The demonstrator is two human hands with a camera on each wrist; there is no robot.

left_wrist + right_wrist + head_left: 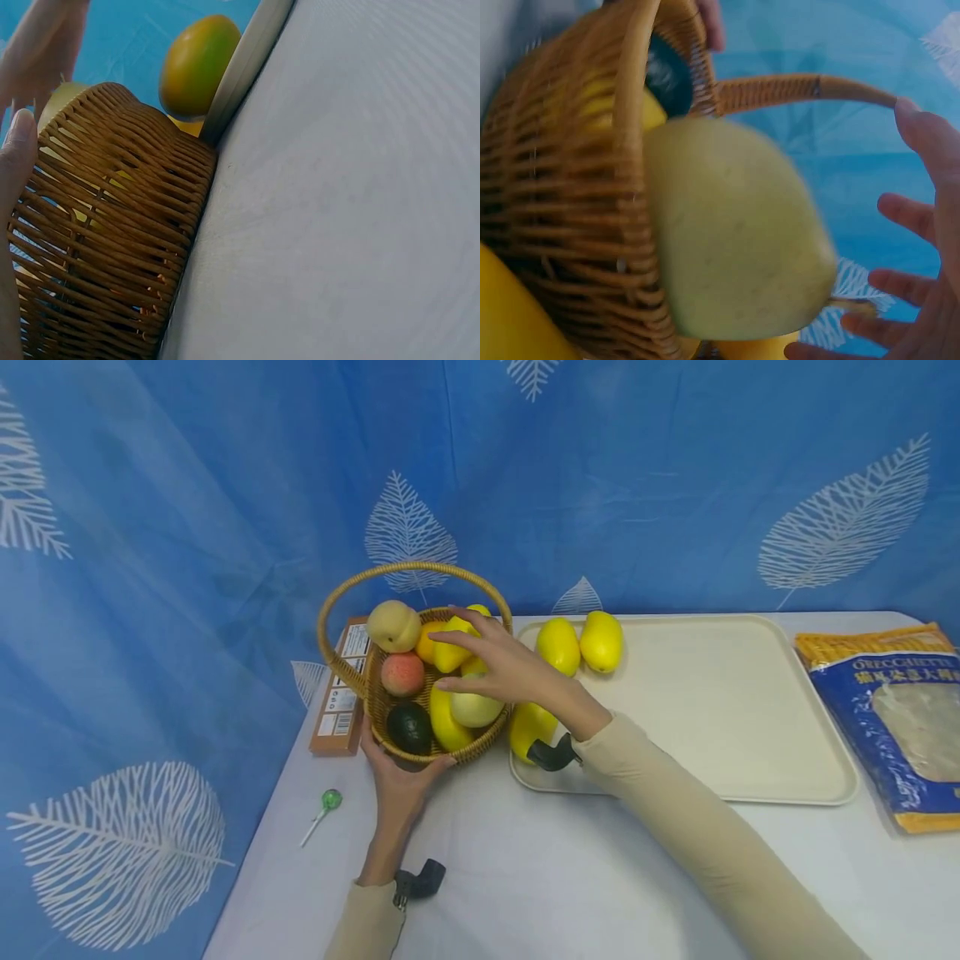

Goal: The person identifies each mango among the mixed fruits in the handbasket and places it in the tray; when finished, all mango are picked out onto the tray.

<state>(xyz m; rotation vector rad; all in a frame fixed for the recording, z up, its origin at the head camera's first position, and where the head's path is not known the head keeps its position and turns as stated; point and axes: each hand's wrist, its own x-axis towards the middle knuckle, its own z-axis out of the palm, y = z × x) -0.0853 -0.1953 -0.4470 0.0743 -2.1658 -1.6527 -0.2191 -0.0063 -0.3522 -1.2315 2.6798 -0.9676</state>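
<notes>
Right hand (502,658) is hovering over the wicker basket (127,240), fingers spread, gripping nothing; left hand (401,783) is cupping the basket's near wall. Basket is standing by the back left corner of the worktop (540,893). Pale pear (735,232) is lying in its right side, just below the right thumb; of 2 hands, the right is sitting nearer. Long axis is running stem-out, stem (851,304) pointing toward right fingers.

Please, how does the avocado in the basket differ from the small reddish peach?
The avocado is dark green; the peach is pinkish red. The avocado looks oval, while the peach looks rounder. The avocado lies nearer the left hand than the peach does. Both lie in the wicker basket.
</notes>
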